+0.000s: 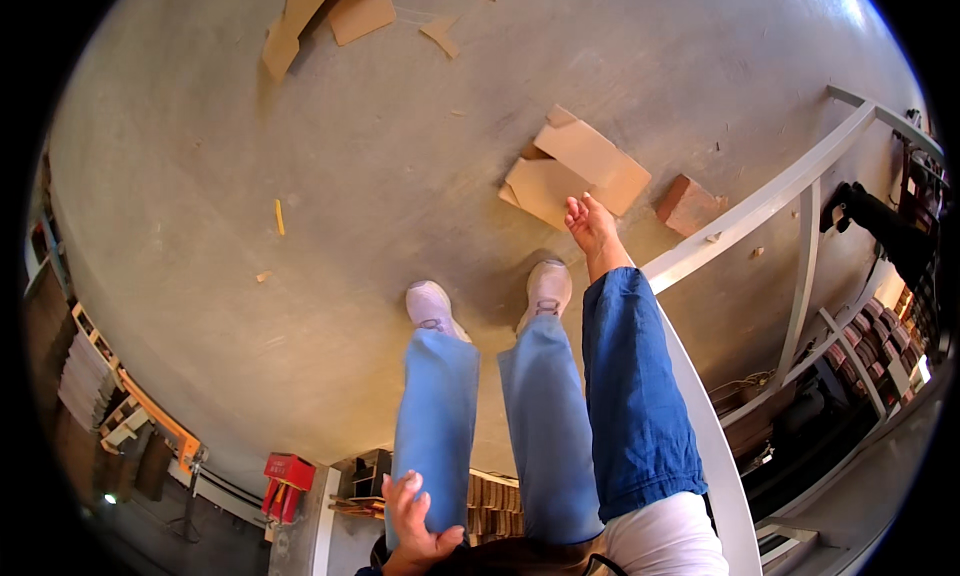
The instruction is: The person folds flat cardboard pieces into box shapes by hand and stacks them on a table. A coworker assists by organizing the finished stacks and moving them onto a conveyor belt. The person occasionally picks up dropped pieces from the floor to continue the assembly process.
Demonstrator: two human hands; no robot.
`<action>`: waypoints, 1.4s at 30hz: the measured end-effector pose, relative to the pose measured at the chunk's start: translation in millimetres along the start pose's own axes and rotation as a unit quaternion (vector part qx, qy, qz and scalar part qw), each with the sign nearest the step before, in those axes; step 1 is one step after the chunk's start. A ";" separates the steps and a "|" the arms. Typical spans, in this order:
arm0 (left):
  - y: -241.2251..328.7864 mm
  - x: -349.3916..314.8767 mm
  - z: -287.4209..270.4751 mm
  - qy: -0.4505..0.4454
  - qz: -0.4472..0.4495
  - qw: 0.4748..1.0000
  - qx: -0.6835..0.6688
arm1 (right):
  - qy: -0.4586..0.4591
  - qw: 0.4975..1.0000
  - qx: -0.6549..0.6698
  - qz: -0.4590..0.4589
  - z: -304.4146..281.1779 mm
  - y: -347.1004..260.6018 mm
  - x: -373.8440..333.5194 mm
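My left hand is low in the view, in front of my left thigh. Its fingers are spread and bent a little, with nothing in them. My right hand reaches farther forward on a bare wrist, below a blue sleeve. The fingers of that hand curl loosely inward, and no object shows in them. In the picture it overlaps the near edge of a folded cardboard box lying on the floor. A reddish brick-like block lies right of the cardboard.
A grey metal frame runs along my right side. More torn cardboard lies far left, and a yellow strip nearer. Behind are a red box and an orange-edged rack. Another person's dark-clothed legs show at far right.
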State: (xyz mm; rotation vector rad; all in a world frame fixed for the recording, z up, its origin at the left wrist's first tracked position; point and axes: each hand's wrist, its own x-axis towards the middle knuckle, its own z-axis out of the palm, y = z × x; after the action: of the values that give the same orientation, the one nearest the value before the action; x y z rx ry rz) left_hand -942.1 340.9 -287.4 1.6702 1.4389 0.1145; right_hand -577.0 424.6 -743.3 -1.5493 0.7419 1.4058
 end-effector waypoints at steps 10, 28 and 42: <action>9.0 11.1 -3.7 -0.022 -0.038 0.999 0.015 | 0.045 0.998 -0.003 0.049 31.4 64.1 -105.1; 19.5 20.4 -0.5 -0.039 -0.003 0.999 0.034 | -0.114 0.988 -0.033 -0.097 122.6 43.4 -144.6; 80.6 26.7 -210.5 -0.011 -0.196 0.881 -0.431 | -0.221 0.923 -0.280 -0.146 71.4 -3.7 -664.7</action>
State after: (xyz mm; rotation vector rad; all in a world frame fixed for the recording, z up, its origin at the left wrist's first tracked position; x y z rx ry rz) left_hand -997.1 486.3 -122.1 0.6392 1.3804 0.4356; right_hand -723.3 403.5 -91.3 -1.5785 -0.1839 1.7339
